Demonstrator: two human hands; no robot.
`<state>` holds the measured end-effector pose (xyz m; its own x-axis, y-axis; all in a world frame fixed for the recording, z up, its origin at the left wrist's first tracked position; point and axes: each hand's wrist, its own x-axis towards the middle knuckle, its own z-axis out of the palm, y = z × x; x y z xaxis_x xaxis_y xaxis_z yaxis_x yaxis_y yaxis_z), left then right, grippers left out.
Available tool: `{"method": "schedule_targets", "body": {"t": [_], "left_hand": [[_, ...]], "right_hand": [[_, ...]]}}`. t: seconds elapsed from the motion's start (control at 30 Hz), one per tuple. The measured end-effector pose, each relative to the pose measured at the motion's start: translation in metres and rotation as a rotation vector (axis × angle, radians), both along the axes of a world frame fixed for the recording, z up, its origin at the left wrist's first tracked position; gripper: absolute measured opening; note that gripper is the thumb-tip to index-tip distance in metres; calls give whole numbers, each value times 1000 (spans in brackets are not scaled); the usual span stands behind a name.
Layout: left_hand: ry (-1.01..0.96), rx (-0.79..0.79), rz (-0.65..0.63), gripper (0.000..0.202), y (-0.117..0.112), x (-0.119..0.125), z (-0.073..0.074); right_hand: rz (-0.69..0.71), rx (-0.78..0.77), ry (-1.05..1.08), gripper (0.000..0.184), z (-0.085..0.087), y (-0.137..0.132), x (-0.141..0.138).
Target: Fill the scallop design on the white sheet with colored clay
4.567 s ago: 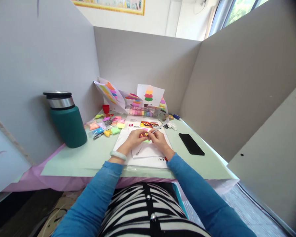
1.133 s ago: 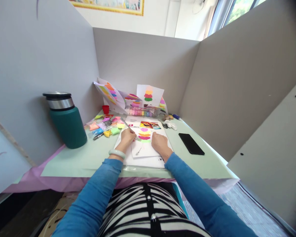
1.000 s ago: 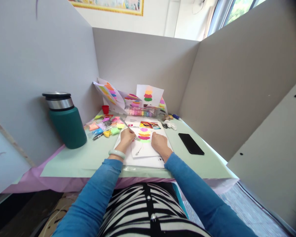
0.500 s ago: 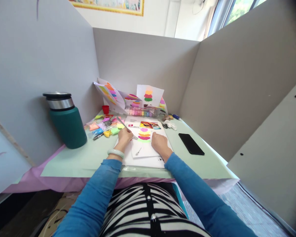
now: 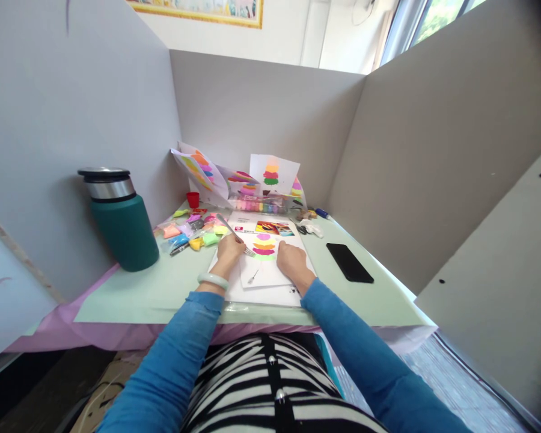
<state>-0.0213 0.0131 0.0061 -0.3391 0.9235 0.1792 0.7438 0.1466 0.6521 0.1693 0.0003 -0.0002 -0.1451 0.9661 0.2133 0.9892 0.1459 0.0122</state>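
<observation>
My left hand point(image 5: 228, 252) is closed round a metal fork point(image 5: 234, 234), its tines resting at the left edge of a stack of coloured clay shapes point(image 5: 264, 245) pressed on a white sheet point(image 5: 268, 273). My right hand point(image 5: 291, 260) lies on the sheet just right of the clay, fingers curled down and holding the paper flat. A pale bangle point(image 5: 213, 279) circles my left wrist. Both sleeves are blue.
A green flask point(image 5: 119, 219) stands at the left. Small bags of coloured clay point(image 5: 193, 231) lie behind my left hand. A black phone point(image 5: 349, 263) lies to the right. Finished clay pictures point(image 5: 273, 174) lean on the back partition, with grey walls all round.
Since 4.6 s ago both hands left the clay they were kneading together; the left now holds the fork on the clay and the right presses the sheet. In the last second the fork only shifted slightly.
</observation>
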Motion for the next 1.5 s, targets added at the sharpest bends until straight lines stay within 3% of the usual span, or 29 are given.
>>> {"method": "schedule_targets", "body": {"t": [0.2, 0.57, 1.13, 1.5], "left_hand": [[25, 31, 46, 15, -3, -3, 3], [-5, 49, -121, 14, -1, 9, -2], [38, 30, 26, 13, 1, -1, 1], [-11, 49, -124, 16, -7, 14, 1]], "right_hand": [[-9, -33, -21, 33, 7, -6, -2], [-20, -55, -29, 32, 12, -10, -4], [-18, -46, -2, 31, 9, -7, -4], [0, 11, 8, 31, -2, 2, 0]]}}
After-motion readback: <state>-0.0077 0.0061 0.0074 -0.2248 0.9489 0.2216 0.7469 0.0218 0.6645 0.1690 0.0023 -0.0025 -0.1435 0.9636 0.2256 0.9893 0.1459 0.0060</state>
